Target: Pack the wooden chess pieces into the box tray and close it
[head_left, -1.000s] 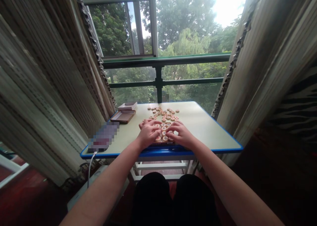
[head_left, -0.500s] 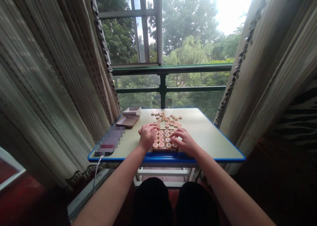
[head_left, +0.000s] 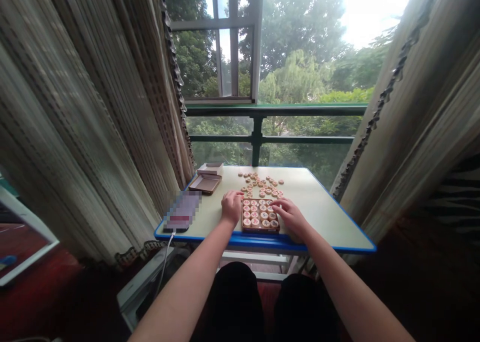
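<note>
A shallow tray (head_left: 260,229) of round wooden Chinese chess pieces (head_left: 254,215) sits near the table's front edge. The pieces in it stand in rows, with red characters on the left and dark ones on the right. Just off the tray's upper left corner, my left hand (head_left: 231,208) is closed, its fingertips at a piece with some red showing. Over the tray's right side, my right hand (head_left: 290,214) has thumb and fingers curled round a piece in the outer column. The fingers partly hide that piece.
Several loose pieces (head_left: 261,184) lie scattered beyond the tray. An open box lid (head_left: 205,183) and a pale box (head_left: 210,168) are at the back left. A phone (head_left: 182,209) with a white cable (head_left: 165,262) lies left. Blue edging (head_left: 337,246) borders the table.
The view has shifted, so the table appears further right. My left hand has moved off the tray's left columns to its upper left corner. My right hand stays at the tray's right side.
</note>
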Demonstrator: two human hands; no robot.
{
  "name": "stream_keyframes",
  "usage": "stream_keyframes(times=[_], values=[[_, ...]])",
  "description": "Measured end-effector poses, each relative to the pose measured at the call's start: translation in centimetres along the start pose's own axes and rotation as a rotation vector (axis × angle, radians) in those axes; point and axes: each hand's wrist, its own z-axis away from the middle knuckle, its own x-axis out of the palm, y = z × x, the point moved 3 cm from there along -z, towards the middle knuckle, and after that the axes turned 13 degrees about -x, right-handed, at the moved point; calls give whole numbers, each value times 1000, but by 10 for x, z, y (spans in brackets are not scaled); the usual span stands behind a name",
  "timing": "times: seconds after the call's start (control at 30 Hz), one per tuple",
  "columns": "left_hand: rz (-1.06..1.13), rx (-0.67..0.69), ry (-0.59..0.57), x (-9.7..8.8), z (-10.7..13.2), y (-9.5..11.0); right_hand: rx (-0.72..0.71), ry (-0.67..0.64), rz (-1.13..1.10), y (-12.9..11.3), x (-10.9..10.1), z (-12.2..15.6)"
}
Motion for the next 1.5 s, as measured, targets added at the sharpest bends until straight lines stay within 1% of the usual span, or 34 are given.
stream_keyframes(times=[0.07,0.13,0.23,0.27,0.37,0.47,0.57,0.63,0.67,0.7,0.73,0.77,0.8,0.9,1.0,1.13,1.23,1.33,1.5], values=[[14,18,19,-3,-3,2,11,-6,-18,1,0,-9],[39,36,47,-9,-11,3,-8,-32,-34,0,0,-24],[88,28,116,-23,-35,4,-37,-68,-82,-5,5,-51],[104,26,154,-29,-45,5,-39,-77,-97,-7,8,-62],[170,29,223,-44,-75,6,-51,-108,-165,-11,22,-95],[198,41,296,-52,-98,5,-40,-140,-249,-8,40,-127],[167,88,426,-52,-107,-6,-19,-178,-276,-1,60,-155],[106,85,472,-48,-109,-20,-17,-215,-282,4,73,-171],[59,77,458,-45,-111,-27,-18,-237,-294,6,78,-177],[0,67,417,-40,-112,-34,-21,-260,-312,8,84,-183],[-47,46,417,-38,-113,-41,-22,-282,-328,10,89,-187],[-118,22,446,-36,-113,-46,-12,-309,-339,12,93,-190],[-221,17,430,-32,-113,-49,5,-316,-342,15,95,-192],[-521,-27,331,-22,-112,-51,20,-335,-390,25,100,-192],[-681,-65,272,-14,-109,-47,29,-327,-423,38,100,-188],[-711,-44,228,-9,-105,-40,52,-325,-423,51,99,-186],[-751,-61,229,-8,-103,-38,53,-339,-414,51,101,-187],[-773,-67,191,-6,-103,-39,56,-351,-407,49,102,-187],[-710,49,126,-1,-100,-35,35,-343,-406,49,103,-187]])
